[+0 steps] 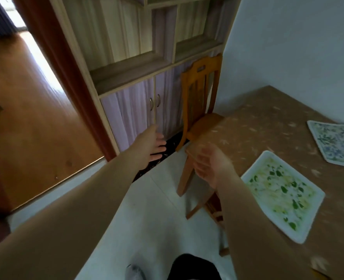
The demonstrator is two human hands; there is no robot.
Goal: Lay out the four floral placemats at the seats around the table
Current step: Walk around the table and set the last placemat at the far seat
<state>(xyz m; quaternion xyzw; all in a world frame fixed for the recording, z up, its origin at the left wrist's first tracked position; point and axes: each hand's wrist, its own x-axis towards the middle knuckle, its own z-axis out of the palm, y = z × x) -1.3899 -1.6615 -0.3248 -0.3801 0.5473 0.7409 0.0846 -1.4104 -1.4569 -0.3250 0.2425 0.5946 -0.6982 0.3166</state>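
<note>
Two floral placemats lie flat on the brown table (268,126). A green-and-yellow placemat (282,194) sits near the table's near-left edge. A blue floral placemat (337,141) lies farther back at the right, cut off by the frame edge. My left hand (152,147) is stretched out over the floor to the left of the table, fingers spread, holding nothing. My right hand (209,165) hovers blurred by the table's left corner, fingers apart and empty, left of the green placemat.
A wooden chair (201,93) stands at the table's far-left end, against a cupboard with lilac doors (143,110). A second chair's legs (199,201) show beneath the near corner. White tiled floor lies below me, wood flooring beyond the doorway on the left.
</note>
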